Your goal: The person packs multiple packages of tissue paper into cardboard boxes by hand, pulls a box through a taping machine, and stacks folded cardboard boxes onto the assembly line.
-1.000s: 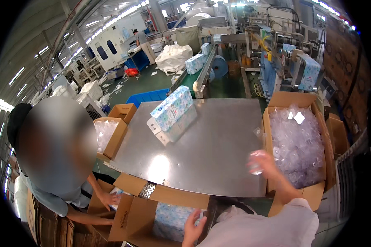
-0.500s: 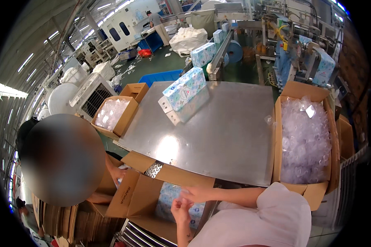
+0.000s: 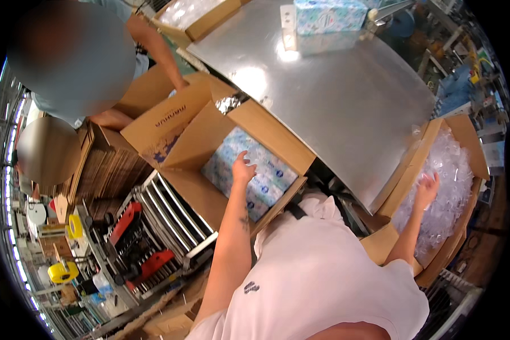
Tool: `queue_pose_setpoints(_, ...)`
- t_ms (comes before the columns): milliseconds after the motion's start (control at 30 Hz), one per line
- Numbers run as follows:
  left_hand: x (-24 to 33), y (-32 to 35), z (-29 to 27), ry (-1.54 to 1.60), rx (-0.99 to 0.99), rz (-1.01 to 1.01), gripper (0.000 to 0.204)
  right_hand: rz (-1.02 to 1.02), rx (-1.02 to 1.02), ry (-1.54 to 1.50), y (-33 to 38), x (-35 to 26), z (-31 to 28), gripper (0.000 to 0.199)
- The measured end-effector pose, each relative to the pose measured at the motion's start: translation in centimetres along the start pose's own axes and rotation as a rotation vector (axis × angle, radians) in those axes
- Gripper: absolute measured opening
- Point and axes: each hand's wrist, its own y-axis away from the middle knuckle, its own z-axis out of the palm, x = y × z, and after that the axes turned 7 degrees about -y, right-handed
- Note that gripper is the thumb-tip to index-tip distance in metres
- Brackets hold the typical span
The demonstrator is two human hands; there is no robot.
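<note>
In front of me stands an open cardboard carton point(image 3: 204, 192) lined with light-blue patterned soft packs point(image 3: 269, 184). My left hand point(image 3: 242, 170) is over these packs, fingers curled round what looks like a clear plastic piece point(image 3: 256, 154), blurred against the pattern. To the right, my right hand point(image 3: 426, 191) reaches over a box's heap of clear plastic pieces point(image 3: 442, 207), its fingers apart. Whether its fingertips touch a piece is hard to make out.
A metal table point(image 3: 334, 107) lies beyond the carton, with a blue patterned pack point(image 3: 330, 16) at its far end. At left, a co-worker's arm point(image 3: 158, 48) reaches into another carton. Flattened cardboard point(image 3: 110, 164) and a roller conveyor point(image 3: 175, 204) stand nearby.
My hands, together over the carton before, have separated. The right has moved far right to the box of plastic pieces; the left stays over the packs. The view has tilted down and turned.
</note>
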Motion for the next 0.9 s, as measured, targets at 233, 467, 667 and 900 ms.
queue_pose_setpoints(233,-4.6,1.2,0.5,-0.784,-0.055,-0.255,0.037,0.346,0.131,-0.023,4.0,6.8,-9.5,0.032)
queue_pose_setpoints(467,-5.1,0.9,-1.0,-1.058,0.355,0.227,0.028,0.286,0.05,0.292,3.6,7.4,-11.5,0.035)
queue_pose_setpoints(667,-8.5,1.8,-0.9,-0.762,-0.34,0.054,0.04,0.068,0.091,0.725,3.6,8.6,-10.2,0.038)
queue_pose_setpoints(900,-7.0,-0.6,-2.6,-1.065,-0.08,0.221,0.045,-0.259,-0.242,0.591,5.6,-0.6,2.2,0.036)
